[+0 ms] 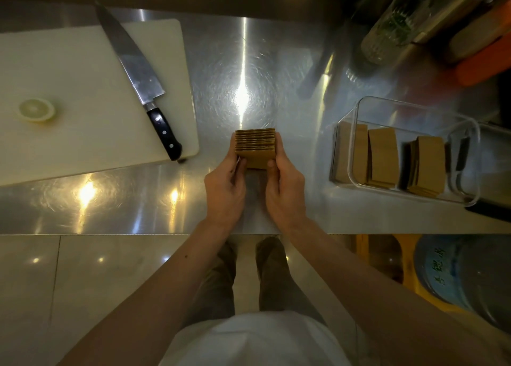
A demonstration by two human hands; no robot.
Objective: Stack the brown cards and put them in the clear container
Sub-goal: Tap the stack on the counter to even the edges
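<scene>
A stack of brown cards (255, 144) stands on edge over the middle of the steel counter, its top edges lined up in rows. My left hand (225, 188) presses its left side and my right hand (284, 187) presses its right side, thumbs on the near face. To the right lies the clear container (356, 133), holding three bundles of brown cards (383, 158) standing side by side.
A white cutting board (83, 61) at the left carries a large black-handled knife (138, 72) and a lemon half (36, 109). Glass jars (392, 28) and orange items stand at the back right. A blue water jug (456, 274) sits on the floor below the counter's edge.
</scene>
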